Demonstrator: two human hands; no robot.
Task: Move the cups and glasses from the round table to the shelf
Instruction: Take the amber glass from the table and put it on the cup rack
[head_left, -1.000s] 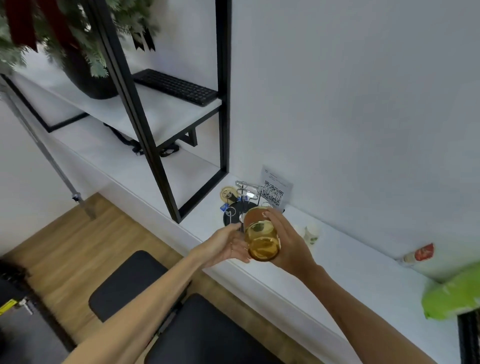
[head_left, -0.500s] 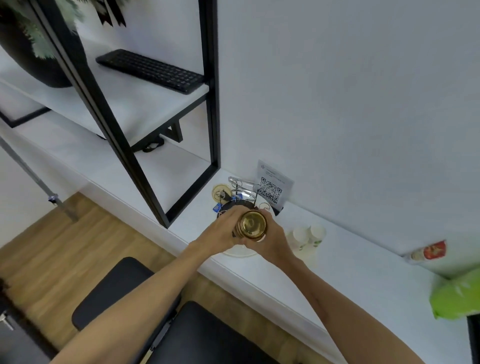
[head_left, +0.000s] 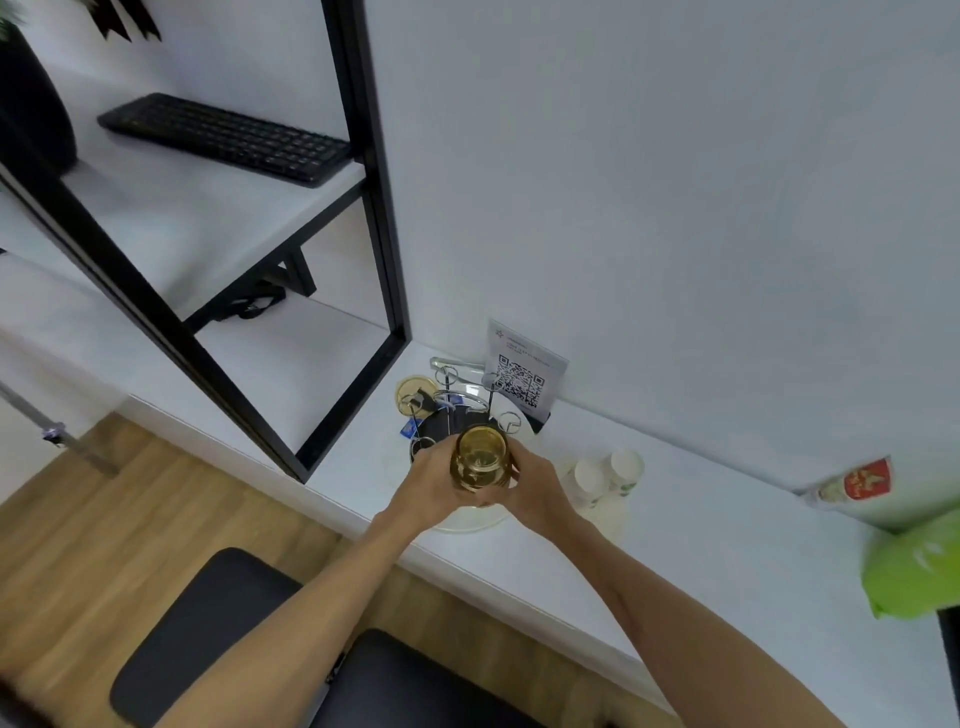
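Note:
An amber glass (head_left: 480, 464) is held upright between both hands, seen from above, just over a wire cup rack (head_left: 457, 410) on the white shelf (head_left: 727, 551). My left hand (head_left: 423, 480) grips its left side and my right hand (head_left: 535, 486) its right side. The rack's looped prongs stand behind the glass on a black base, over a clear round tray (head_left: 467, 522). Two small white paper cups (head_left: 605, 475) stand to the right of the rack.
A QR-code sign (head_left: 522, 376) leans on the wall behind the rack. A black metal frame (head_left: 384, 270) with a keyboard (head_left: 223, 137) on its upper board stands left. A green bag (head_left: 914, 577) and a red-labelled packet (head_left: 857, 480) lie at right. Black stools (head_left: 208, 623) stand below.
The glass turned from tilted sideways to upright, and my left hand closed onto it. Both hands moved down with it toward the rack.

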